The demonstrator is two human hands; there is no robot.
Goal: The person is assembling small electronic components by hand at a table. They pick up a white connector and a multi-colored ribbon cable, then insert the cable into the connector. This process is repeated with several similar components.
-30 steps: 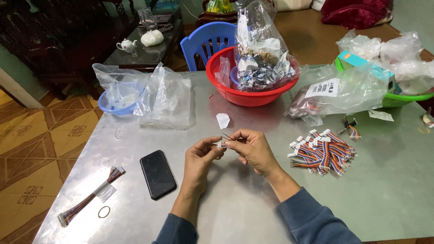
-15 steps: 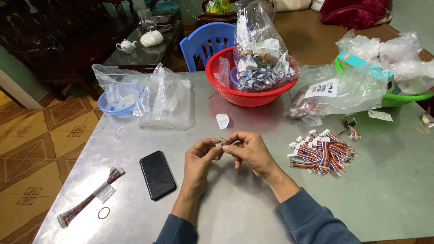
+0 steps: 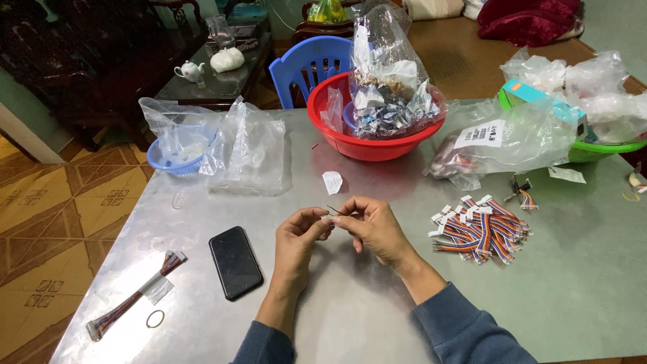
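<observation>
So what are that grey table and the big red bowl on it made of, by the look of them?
The table looks like sheet metal, maybe stainless steel or aluminium: dull grey, with soft blurred reflections and a folded front edge. The red bowl seems to be moulded plastic: even, glossy colour and a thin rolled rim. Neither can be told for sure.

A home living room used for piecework: teapot (image 3: pixel 188 70) at eleven o'clock, patterned floor tiles (image 3: pixel 54 222) at nine o'clock.

A grey metal table (image 3: pixel 377 317) stands on patterned yellow floor tiles (image 3: pixel 47 222). Behind it are a blue plastic chair (image 3: pixel 306 67) and dark wooden furniture (image 3: pixel 81 61).
</observation>
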